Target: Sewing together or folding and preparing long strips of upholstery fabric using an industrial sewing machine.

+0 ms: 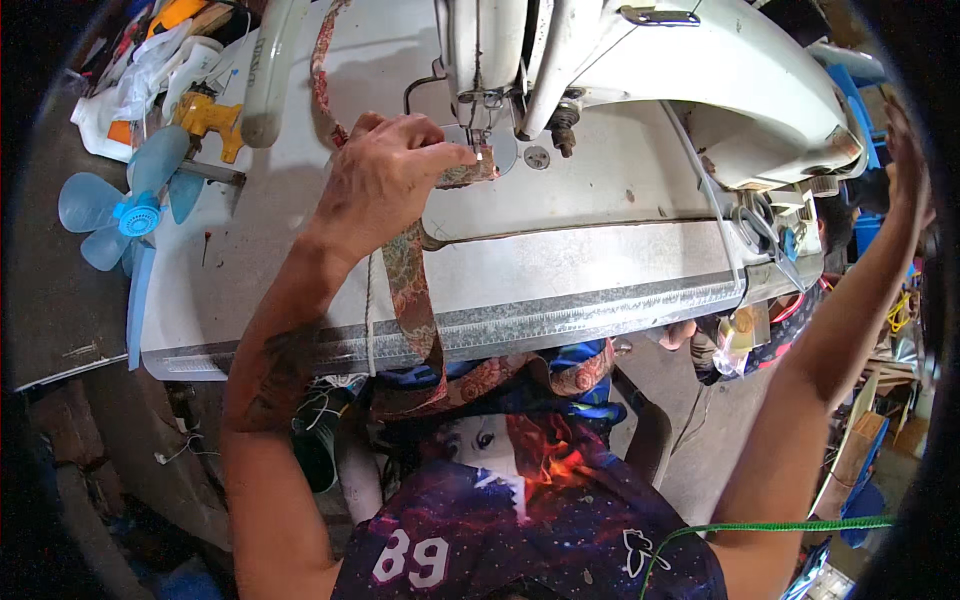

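My left hand [385, 170] pinches a long patterned fabric strip [408, 285] in red, beige and green. The pinched end lies at the presser foot [479, 152] of a white sewing machine [720, 75], my thumb beside the foot. From under my hand the strip hangs over the table's front edge and loops across my lap. Another length of it curves over the table behind the hand. Far to the right, my right hand [905, 170] is raised beside the machine's right end, its fingers stretched out and seen edge-on near the dark rim of the picture.
Scissors [765, 235] lie at the table's right end. A ruler strip [560, 318] runs along the front edge. At left are a blue fan [135, 215] and a yellow tool [210, 120]. Another person [790, 325] is partly visible beyond the right corner. A green cord [790, 525] crosses my right arm.
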The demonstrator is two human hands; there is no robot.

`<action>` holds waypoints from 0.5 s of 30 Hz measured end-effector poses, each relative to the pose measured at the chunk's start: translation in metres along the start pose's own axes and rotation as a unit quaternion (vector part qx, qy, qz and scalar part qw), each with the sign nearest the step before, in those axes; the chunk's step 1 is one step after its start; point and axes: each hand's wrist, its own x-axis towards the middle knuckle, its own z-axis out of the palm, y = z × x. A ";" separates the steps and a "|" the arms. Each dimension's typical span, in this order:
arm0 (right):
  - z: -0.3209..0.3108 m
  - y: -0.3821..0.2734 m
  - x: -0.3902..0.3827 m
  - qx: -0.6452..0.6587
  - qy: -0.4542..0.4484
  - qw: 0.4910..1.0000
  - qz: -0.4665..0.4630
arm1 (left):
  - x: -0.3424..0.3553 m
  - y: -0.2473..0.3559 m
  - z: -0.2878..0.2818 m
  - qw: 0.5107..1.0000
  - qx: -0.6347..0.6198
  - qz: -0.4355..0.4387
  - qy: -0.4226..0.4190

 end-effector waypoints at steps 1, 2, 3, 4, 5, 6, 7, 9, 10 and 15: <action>0.016 0.030 0.051 -0.064 -0.066 0.996 0.010 | 0.000 0.000 0.000 1.000 0.002 0.011 0.016; 0.026 0.068 0.088 -0.024 -0.130 0.991 0.007 | -0.001 0.001 0.000 0.999 0.004 0.019 0.031; 0.035 0.102 0.120 0.087 -0.221 0.971 -0.003 | -0.001 0.001 0.001 0.999 0.007 0.018 0.032; 0.044 0.131 0.143 0.146 -0.289 0.945 -0.040 | -0.002 0.001 0.001 0.999 -0.006 0.016 0.034; 0.048 0.153 0.158 0.148 -0.339 0.929 -0.029 | -0.002 0.001 0.001 1.000 -0.018 0.009 0.022; 0.051 0.169 0.166 0.149 -0.387 0.910 -0.017 | -0.002 0.001 0.000 0.999 -0.017 0.015 0.035; 0.053 0.179 0.167 0.149 -0.434 0.888 -0.005 | -0.001 0.000 0.000 0.999 -0.019 0.016 0.041; 0.055 0.182 0.154 0.146 -0.484 0.863 0.011 | -0.001 0.000 -0.001 0.999 -0.025 0.014 0.042; 0.056 0.178 0.143 0.215 -0.465 0.858 0.041 | -0.001 -0.001 -0.002 0.999 -0.016 0.025 0.045; 0.063 0.161 0.082 0.249 -0.245 0.933 -0.089 | 0.001 -0.003 -0.002 0.998 -0.013 0.041 0.042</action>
